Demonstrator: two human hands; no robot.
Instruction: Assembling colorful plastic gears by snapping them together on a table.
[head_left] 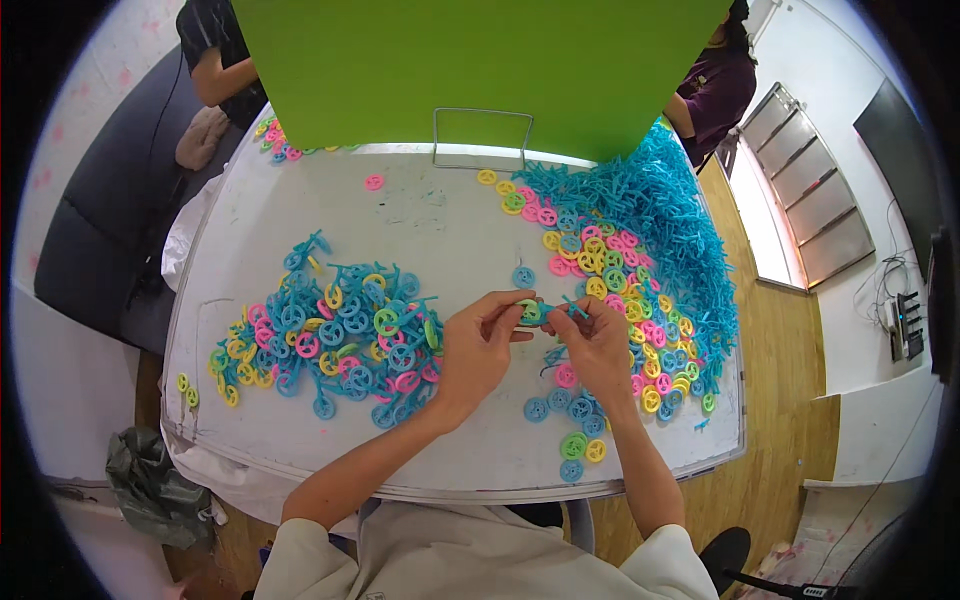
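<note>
Over the middle of the table, my left hand (482,340) pinches a small green plastic wheel (529,312). Close against it, my right hand (596,345) grips a blue plastic stem piece (573,307), whose tip shows above the fingers. Wheel and stem meet between the two hands; the exact joint is too small to make out. Left of my hands lies a pile of wheels joined to blue stems (345,325). To the right spread loose pink, yellow, green and blue wheels (610,265), with a big heap of blue stem pieces (670,210) behind them.
A green panel (480,70) with a wire stand (484,110) rises at the table's far side. Two other people sit behind it, one arm (225,80) at left, a purple sleeve (722,95) at right. Several loose wheels (573,445) lie near the front edge.
</note>
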